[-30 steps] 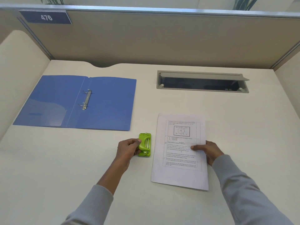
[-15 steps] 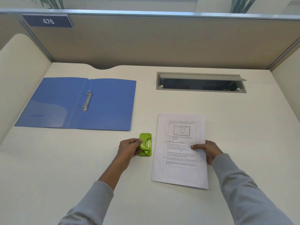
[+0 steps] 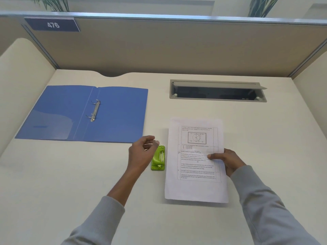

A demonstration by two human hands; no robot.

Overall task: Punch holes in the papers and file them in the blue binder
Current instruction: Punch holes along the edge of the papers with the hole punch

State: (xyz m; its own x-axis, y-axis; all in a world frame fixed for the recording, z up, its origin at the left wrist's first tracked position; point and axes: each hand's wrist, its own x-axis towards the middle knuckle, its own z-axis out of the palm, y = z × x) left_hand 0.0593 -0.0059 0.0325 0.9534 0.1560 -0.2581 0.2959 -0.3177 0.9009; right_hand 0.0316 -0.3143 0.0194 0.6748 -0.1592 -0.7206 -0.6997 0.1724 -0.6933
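One blue binder (image 3: 83, 113) lies open and flat at the far left of the desk (image 3: 53, 183), its two metal rings (image 3: 94, 110) standing along the spine. One green hole punch (image 3: 158, 158) sits near the middle, just left of the stack of papers (image 3: 195, 160); how many sheets the stack holds cannot be told, only the printed top page shows. Two hands are in view, both in grey sleeves. The left hand (image 3: 141, 152) hangs just above and left of the punch with fingers loosely curled and nothing in them; half a second ago it was closed around the punch's left side, so it has let go and lifted slightly. The right hand (image 3: 228, 160) pinches the right edge of the papers, thumb (image 3: 213, 156) on top of the page, as it did before, and the stack has not shifted. The punch's right side runs close beside the left edge of the papers, though whether they touch cannot be told. Bare desk opens wide in front of the binder and along the near edge. Beyond the papers, a grey cable hatch (image 3: 218, 91) sits open in the far right of the desktop, and a partition with a "476" plate (image 3: 53, 24) closes off the far side.
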